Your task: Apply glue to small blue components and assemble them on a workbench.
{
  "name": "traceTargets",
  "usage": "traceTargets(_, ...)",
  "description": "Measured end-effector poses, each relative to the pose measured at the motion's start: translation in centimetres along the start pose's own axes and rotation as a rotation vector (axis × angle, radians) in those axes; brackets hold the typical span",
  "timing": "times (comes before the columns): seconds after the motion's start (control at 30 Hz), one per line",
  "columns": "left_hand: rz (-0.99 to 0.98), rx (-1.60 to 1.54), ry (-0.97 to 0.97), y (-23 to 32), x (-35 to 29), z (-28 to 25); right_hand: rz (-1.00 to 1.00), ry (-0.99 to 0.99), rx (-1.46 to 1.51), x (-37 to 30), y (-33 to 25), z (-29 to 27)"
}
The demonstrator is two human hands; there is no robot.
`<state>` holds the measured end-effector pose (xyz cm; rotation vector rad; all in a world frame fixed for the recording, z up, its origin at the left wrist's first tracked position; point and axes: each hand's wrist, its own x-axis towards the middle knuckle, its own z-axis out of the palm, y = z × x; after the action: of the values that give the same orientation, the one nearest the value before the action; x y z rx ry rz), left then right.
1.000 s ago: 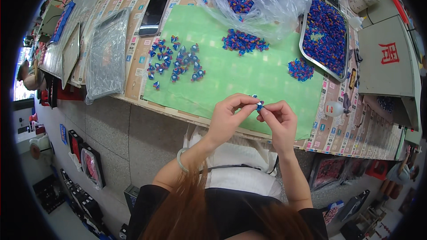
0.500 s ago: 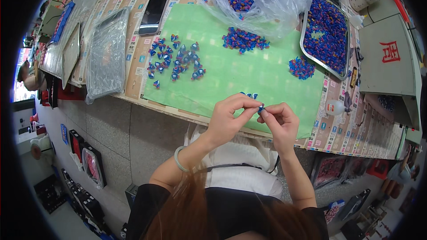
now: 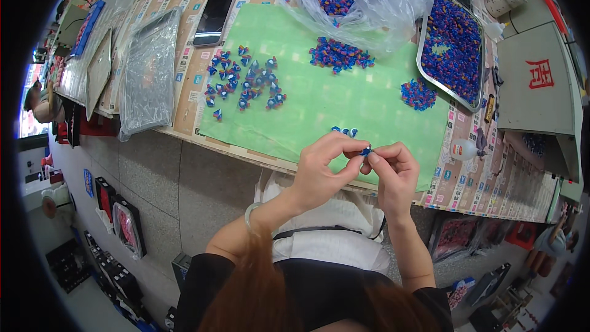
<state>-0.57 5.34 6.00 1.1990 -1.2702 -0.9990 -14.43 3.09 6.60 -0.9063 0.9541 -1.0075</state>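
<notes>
Both hands meet over the near edge of a green mat (image 3: 307, 104). Between the fingertips is a small blue-and-white plastic piece (image 3: 365, 151), pinched by the thumb and forefinger of my left hand (image 3: 322, 169) and also by those of my right hand (image 3: 396, 175). Just beyond the fingers lie several small blue-and-white pieces (image 3: 345, 131) in a short row. At the mat's left is a spread of small blue, white and red pieces (image 3: 246, 80). Loose blue and red parts form one pile (image 3: 340, 55) at the mat's far middle and a smaller pile (image 3: 418, 94) at its right.
A metal tray (image 3: 450, 93) full of blue, red and orange parts stands at the right. Clear plastic bag (image 3: 387, 18) covers more parts at the back. A black phone (image 3: 214, 17) and a plastic-wrapped tray (image 3: 149, 74) lie left; a small bottle (image 3: 462, 149) stands right.
Both hands have shifted slightly to the right with the small piece still between the fingertips. The piles on the mat look unchanged.
</notes>
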Motion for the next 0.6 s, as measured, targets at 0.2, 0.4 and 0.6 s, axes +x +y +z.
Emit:
traceTargets(0.2,0.019,-0.008,0.016,-0.21,-0.15,0.31,-0.021,0.005,-0.012,-0.19,0.02,-0.08)
traceTargets(0.4,0.063,-0.127,0.043,-0.07,-0.02,0.72,-0.446,0.082,-0.419,-0.51,0.15,0.3)
traceTargets(0.6,0.16,-0.022,0.002,0.26,0.26,0.24,-0.736,0.048,-0.627,-0.47,-0.09,0.12)
